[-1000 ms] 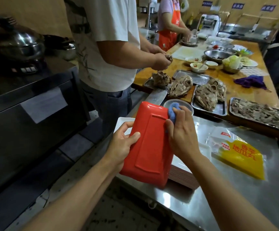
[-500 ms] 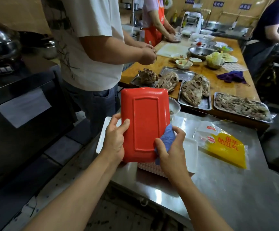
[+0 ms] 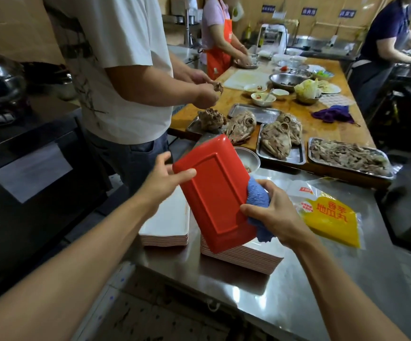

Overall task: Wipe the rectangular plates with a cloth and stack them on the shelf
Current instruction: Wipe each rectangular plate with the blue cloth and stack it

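A: We have the red plate (image 3: 215, 193) up in the air, tilted, its underside facing us, above the steel table (image 3: 322, 279).

B: Yes. Our left hand (image 3: 161, 179) grips its upper left edge, thumb curled across the red underside, fingers behind it.

A: And our right hand (image 3: 272, 215) is wrapped round the blue cloth (image 3: 257, 200), fingers curled tight, pressing it against the plate's right edge.

B: Below the plate we see two stacks of plates on the table: one stack (image 3: 166, 225) to the left, another stack (image 3: 246, 257) right under the plate's lower corner.

A: Whether that corner touches the stack, we cannot tell.

B: Just beside our right hand lies a yellow bag (image 3: 329, 215). Beyond it, metal trays of meat (image 3: 347, 153) sit on the wooden table (image 3: 297, 112), and a person in a white shirt (image 3: 116, 70) stands close on the left.
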`<state>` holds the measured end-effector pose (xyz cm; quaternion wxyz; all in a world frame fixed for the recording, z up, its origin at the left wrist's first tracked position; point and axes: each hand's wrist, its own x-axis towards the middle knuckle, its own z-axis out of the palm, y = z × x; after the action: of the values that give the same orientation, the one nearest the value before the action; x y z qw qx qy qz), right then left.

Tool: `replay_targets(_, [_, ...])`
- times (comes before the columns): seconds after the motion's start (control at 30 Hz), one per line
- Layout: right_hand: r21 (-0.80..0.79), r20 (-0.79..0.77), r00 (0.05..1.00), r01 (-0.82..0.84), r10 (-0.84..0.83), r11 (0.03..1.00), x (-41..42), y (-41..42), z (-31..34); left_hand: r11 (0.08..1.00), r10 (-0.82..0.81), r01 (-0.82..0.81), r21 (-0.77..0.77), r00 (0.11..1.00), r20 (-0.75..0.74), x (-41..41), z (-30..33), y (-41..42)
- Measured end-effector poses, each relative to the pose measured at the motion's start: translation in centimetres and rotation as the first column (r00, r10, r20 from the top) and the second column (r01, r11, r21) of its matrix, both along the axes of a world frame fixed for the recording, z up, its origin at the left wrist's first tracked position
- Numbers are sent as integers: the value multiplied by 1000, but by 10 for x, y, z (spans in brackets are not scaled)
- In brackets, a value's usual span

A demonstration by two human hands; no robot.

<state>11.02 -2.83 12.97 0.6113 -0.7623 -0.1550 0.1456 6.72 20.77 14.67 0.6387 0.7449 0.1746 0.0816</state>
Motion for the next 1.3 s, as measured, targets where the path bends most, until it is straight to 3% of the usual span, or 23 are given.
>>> replay_targets(0.1, [-20, -3, 994, -111, 111, 994, 4, -6, 5, 959, -160, 154, 240, 987, 9, 16, 18, 14])
replay_targets(0.2, [-15, -5, 980, -200, 200, 980, 8, -11, 13, 865, -437, 451, 218, 892, -112, 24, 32, 18])
replay_targets(0.27, [-39, 9, 974, -226, 227, 973, 12, -15, 17, 850, -483, 496, 176, 868, -116, 24, 34, 17])
replay_targets(0.4, [-151, 108, 969, -205, 222, 967, 18, -19, 20, 887, -450, 453, 92, 892, -50, 20, 27, 13])
replay_targets(0.5, [-305, 308, 923, -133, 230, 943, 16, -7, 21, 922, -385, 385, 46, 923, -1, 16, 22, 5])
replay_targets(0.63, [-355, 440, 867, -71, 233, 932, 9, 24, 27, 961, -276, 275, 38, 961, 19, 12, 16, -5])
replay_targets(0.83, [-453, 702, 676, 179, 225, 873, 5, 48, 24, 971, -239, 239, 21, 971, 26, 1, 15, -7])
replay_targets(1.0, [-442, 734, 665, 314, 137, 840, 5, 22, 12, 978, -139, 146, -152, 989, 57, -9, 5, 4])
replay_targets(1.13, [-391, 651, 757, 269, 57, 880, 8, 9, 6, 968, -77, 79, -240, 997, 17, -13, -4, 5])
replay_targets(1.3, [-377, 650, 758, 251, 61, 892, -3, 6, -2, 915, 24, -47, -400, 998, -62, -12, -14, -3])
